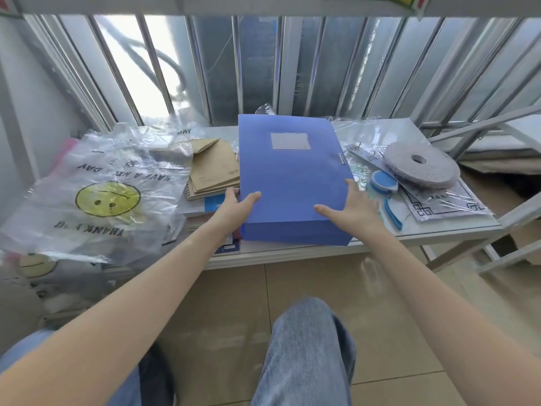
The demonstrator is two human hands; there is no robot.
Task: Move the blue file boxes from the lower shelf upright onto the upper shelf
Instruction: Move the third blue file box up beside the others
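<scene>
L hand [237, 207] grips the near-left corner of the blue file box [292, 177], thumb on top of the lid, fingers wrapped round the left edge. R hand [355, 209] is spread wide, palm down, at the near-right corner, thumb lying on the lid and fingers reaching along the right side; can't tell if it's clamping yet or just pressed against it. Box lies flat on the lower shelf [380, 230], long axis running away from the person, grey label window [290, 141] up, near end at the shelf's front edge. It seems to sit on a stack of more blue boxes, though edges below are hard to separate. Just left of it: brown kraft notebooks [213, 168] piled on other books. Further left, a crumpled clear plastic bag w/ yellow smiley face [96, 197]. Right of the box: roll of grey tape [421, 165], a blue round item [382, 183] beside it, and flat packets in clear wrap [450, 203]. Behind the shelf, vertical metal window bars [263, 68]. Below, tiled floor [380, 317] and the person's jeans-clad knee [307, 347].
</scene>
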